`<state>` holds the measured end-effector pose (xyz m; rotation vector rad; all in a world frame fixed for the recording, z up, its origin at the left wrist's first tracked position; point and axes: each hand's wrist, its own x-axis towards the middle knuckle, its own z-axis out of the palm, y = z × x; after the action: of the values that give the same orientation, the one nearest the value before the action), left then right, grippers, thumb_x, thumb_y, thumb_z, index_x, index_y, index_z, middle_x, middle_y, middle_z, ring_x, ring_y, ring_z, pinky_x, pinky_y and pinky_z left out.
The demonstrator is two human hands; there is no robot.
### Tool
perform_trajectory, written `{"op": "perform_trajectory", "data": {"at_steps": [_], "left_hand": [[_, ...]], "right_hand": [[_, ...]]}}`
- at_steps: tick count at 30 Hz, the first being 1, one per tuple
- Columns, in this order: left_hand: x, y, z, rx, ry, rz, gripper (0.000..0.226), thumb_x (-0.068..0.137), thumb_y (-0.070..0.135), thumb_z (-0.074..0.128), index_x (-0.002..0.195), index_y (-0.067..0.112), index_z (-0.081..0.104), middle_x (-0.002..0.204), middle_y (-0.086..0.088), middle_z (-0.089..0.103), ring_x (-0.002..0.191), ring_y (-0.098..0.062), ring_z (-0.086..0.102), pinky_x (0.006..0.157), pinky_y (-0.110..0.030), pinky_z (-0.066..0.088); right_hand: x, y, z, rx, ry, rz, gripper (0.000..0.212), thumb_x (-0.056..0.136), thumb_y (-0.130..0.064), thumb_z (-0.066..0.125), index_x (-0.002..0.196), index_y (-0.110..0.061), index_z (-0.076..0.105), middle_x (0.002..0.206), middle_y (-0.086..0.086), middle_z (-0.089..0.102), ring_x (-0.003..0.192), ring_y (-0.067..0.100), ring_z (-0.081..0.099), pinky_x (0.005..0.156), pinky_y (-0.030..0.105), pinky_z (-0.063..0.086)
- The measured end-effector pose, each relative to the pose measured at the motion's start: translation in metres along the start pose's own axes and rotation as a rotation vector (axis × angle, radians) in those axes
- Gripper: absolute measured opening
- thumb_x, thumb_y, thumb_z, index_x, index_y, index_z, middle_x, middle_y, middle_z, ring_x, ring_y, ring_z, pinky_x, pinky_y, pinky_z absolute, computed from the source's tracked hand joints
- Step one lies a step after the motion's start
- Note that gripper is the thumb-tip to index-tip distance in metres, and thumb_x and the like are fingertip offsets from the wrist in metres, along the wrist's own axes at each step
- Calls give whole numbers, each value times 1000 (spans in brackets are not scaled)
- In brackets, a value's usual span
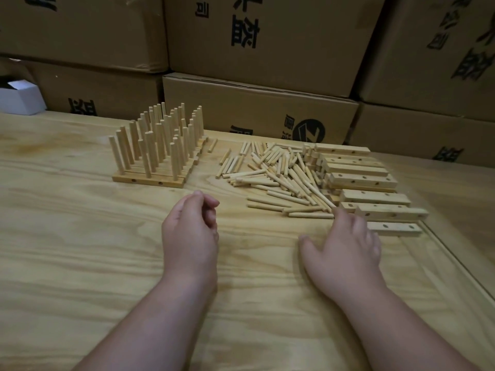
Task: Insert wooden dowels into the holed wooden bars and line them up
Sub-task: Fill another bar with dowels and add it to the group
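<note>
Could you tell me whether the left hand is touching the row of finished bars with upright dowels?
Apart. The head view shows bare table between the left hand and the finished bars.

Dim, warm light – soft shadows (edges bowed), right fingers motion-blurred.
</note>
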<state>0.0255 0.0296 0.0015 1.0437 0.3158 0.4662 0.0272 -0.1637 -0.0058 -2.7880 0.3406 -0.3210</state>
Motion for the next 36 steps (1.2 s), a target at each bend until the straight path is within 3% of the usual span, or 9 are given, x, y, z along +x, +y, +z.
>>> {"op": "perform_trajectory", "data": {"at_steps": [3,7,10,15,21,27,29,32,36], "left_hand": [[-1,0,-1,10,-5,1,45,98,18,49,56,25,64,54,4,44,44,-10,33,40,-24,26],[-2,1,-1,12,-9,5,46,98,18,49,56,24,64,53,4,44,45,-9,34,41,-24,27],[-2,0,-1,19,-13,13,45,99,19,51,56,24,63,53,5,45,45,-9,34,41,-23,27],[-2,1,-1,35,-16,0,45,99,20,51,56,25,65,54,5,45,46,-8,35,42,-23,28],[-2,0,-1,59,-19,-14,43,98,19,51,58,24,65,55,4,46,47,-8,36,43,-23,29],[-2,-1,-1,86,0,-17,39,91,13,52,56,24,65,54,5,47,47,-9,36,42,-22,29],[-2,-2,-1,81,17,-10,36,90,9,51,61,24,67,56,5,49,48,-9,38,43,-22,31],[-1,-3,-1,112,15,4,29,92,6,51,84,25,71,63,9,62,54,-8,49,45,-22,39],[-3,-6,-2,185,-124,7,26,92,20,56,107,31,74,95,12,77,75,-9,67,56,-24,52]], "right_hand": [[-3,-5,0,-12,-2,-102,71,86,-56,53,145,-24,32,143,5,36,137,27,31,114,44,26],[-16,-18,-3,317,-44,-383,49,89,-47,56,135,-34,46,129,-17,37,125,7,40,108,31,37],[-20,-24,-1,297,-9,-501,46,85,-42,49,131,-36,50,127,-22,38,125,0,34,111,29,27],[-8,-21,1,124,-91,-429,55,83,-25,49,137,-35,48,147,-14,34,137,6,21,120,35,0],[3,-14,3,110,-72,-379,47,85,-21,53,129,-38,54,132,-18,48,130,8,37,115,35,16],[2,-13,8,210,-41,-531,23,91,-24,64,109,-38,65,106,-25,58,109,3,53,102,30,37],[1,-15,7,351,-2,-570,20,91,-22,67,106,-35,67,103,-27,58,103,-3,54,92,21,44],[-3,-18,5,543,111,-605,19,88,-16,72,102,-30,69,102,-29,60,101,-7,57,83,4,40],[-7,-21,6,737,175,-604,21,80,-14,81,88,-31,71,99,-22,68,99,-1,65,81,7,45]]}}
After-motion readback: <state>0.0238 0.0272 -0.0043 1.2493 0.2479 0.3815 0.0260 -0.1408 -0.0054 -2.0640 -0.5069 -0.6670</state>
